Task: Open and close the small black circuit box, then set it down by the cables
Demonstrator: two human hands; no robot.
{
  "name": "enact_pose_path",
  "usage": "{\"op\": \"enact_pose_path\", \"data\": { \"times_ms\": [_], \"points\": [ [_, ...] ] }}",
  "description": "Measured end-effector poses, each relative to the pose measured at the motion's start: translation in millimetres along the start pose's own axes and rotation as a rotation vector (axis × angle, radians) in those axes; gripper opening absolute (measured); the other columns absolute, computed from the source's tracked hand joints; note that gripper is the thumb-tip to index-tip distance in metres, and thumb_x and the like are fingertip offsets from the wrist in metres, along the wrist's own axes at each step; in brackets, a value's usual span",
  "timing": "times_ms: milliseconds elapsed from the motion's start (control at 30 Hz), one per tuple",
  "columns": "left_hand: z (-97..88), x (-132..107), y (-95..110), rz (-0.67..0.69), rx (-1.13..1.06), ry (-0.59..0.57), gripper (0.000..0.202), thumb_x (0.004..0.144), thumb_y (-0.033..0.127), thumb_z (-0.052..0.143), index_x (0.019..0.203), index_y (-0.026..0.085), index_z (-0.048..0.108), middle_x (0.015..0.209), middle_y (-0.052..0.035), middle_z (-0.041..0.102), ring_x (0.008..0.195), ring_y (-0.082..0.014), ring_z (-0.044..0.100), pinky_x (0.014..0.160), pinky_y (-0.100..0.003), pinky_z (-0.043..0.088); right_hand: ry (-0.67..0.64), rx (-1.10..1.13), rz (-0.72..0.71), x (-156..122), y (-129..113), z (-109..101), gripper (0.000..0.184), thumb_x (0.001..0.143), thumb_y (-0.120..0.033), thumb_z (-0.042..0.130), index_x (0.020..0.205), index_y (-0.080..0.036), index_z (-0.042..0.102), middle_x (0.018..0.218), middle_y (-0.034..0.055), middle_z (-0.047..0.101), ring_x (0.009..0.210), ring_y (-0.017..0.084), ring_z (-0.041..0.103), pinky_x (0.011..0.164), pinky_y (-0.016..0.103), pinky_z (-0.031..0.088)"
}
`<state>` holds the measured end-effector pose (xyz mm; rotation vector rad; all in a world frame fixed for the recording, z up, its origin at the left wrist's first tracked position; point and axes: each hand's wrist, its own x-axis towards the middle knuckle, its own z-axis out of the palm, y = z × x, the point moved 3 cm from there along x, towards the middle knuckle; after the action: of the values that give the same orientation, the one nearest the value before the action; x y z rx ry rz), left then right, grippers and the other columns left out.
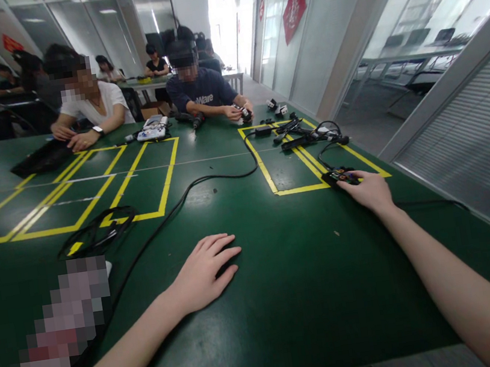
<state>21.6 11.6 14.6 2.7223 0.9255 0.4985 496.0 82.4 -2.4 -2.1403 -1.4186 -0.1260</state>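
Note:
My left hand (pixel 205 271) lies flat, palm down, on the green table (pixel 285 275), fingers stretched out and holding nothing. My right hand (pixel 367 189) reaches forward to the right and rests on a small black device (pixel 339 176) with coloured buttons that sits on a yellow tape line. Its fingers touch the device's near end; whether they grip it I cannot tell. A black cable (pixel 327 151) runs from the device toward a pile of black parts (pixel 304 132).
A long black cable (pixel 191 191) crosses the table to a coiled loop (pixel 97 231) at left. Yellow tape boxes (pixel 91 193) mark the table. Two people sit across, one handling a small part (pixel 244 112). A glass partition stands at right.

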Motion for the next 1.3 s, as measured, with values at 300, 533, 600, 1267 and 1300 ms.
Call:
{"op": "enact_pose_path", "data": {
  "times_ms": [300,533,600,1267,1300],
  "points": [
    [-3.0,1,1,-0.034,-0.067,0.047,0.041,0.100,0.028,0.064,0.141,0.024,0.063,0.148,-0.0114,0.062,0.137,-0.0303,0.057,0.116,-0.052,0.049,-0.429,0.443,-0.527,-89,-139,12,0.038,0.084,-0.032,0.074,0.120,-0.020,0.077,0.114,0.0094,0.079,0.100,0.027,0.075,0.085,0.037,0.060],
    [-11.1,6,10,0.021,-0.180,0.157,0.027,0.093,0.033,0.072,0.116,0.021,0.070,0.111,-0.0092,0.075,0.107,-0.0264,0.067,0.097,-0.044,0.057,-0.720,0.733,-1.011,-166,-201,0,0.039,0.087,-0.020,0.076,0.126,-0.019,0.072,0.108,0.0088,0.075,0.094,0.021,0.074,0.083,0.030,0.059],
    [-10.2,8,11,0.030,-0.185,0.125,0.020,0.094,0.032,0.071,0.111,0.021,0.071,0.107,-0.0082,0.076,0.105,-0.0263,0.067,0.095,-0.044,0.057,-0.687,0.747,-1.004,-166,-199,-1,0.039,0.088,-0.021,0.076,0.127,-0.019,0.071,0.108,0.0093,0.075,0.094,0.021,0.074,0.082,0.031,0.059],
    [-3.1,4,-2,-0.051,-0.128,0.204,0.020,0.100,0.022,0.059,0.117,0.022,0.070,0.133,-0.0117,0.069,0.123,-0.0268,0.065,0.105,-0.045,0.057,-0.485,0.556,-0.972,-152,-192,5,0.065,0.081,-0.033,0.084,0.141,-0.021,0.061,0.130,0.0154,0.068,0.116,0.032,0.066,0.100,0.052,0.054],
    [-3.6,5,-2,-0.059,-0.127,0.213,0.017,0.100,0.021,0.058,0.112,0.021,0.071,0.126,-0.0109,0.070,0.116,-0.0254,0.067,0.100,-0.043,0.059,-0.479,0.558,-0.966,-152,-192,5,0.062,0.081,-0.031,0.084,0.139,-0.021,0.063,0.125,0.0144,0.070,0.111,0.031,0.067,0.097,0.050,0.056]
  ]
}}
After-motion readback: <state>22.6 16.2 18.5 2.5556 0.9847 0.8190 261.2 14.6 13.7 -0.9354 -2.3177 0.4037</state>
